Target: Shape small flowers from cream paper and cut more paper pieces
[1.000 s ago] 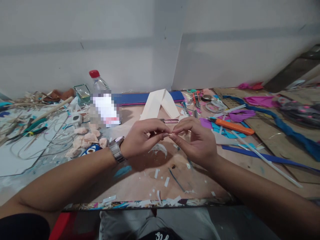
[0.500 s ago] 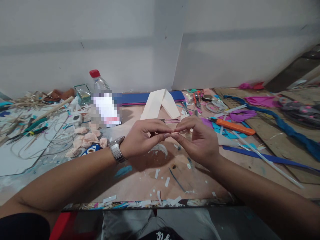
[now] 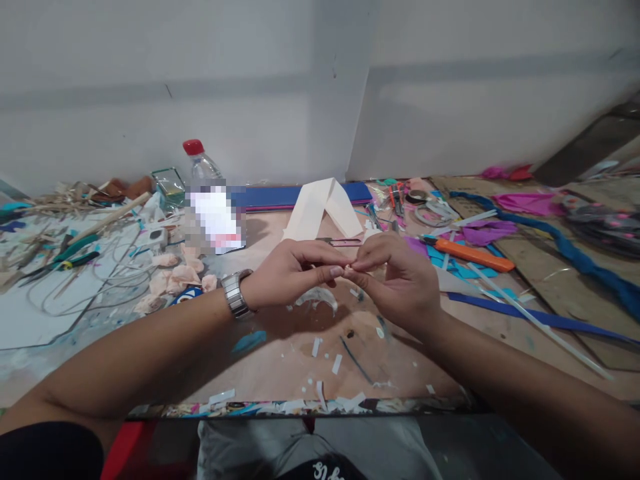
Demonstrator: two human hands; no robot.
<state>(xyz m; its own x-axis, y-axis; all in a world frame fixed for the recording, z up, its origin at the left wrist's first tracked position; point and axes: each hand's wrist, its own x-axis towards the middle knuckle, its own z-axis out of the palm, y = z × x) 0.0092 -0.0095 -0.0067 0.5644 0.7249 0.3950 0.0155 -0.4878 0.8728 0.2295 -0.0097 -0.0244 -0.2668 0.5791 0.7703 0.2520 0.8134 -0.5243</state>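
My left hand (image 3: 295,272), with a metal watch (image 3: 235,293) on its wrist, is closed in a pinch, thumb against forefinger. Its fingertips meet those of my right hand (image 3: 400,277), which is pinched too. Between the fingertips shows a tiny pale piece (image 3: 347,267), too small to name. Behind the hands a folded cream strip (image 3: 311,210) stands like a tent on the work surface (image 3: 295,360). An orange cutter (image 3: 473,255) lies to the right of my right hand.
At the left are a lit phone (image 3: 217,217), a red-capped bottle (image 3: 200,163), green-handled pliers (image 3: 77,248) and crumpled peach pieces (image 3: 183,277). Blue strips (image 3: 540,317) lie at the right. White scraps (image 3: 337,363) dot the front.
The fingertips of both hands have shifted slightly, and the right hand's fingers are curled more tightly. The whole view has moved a little, so things appear slightly further right.
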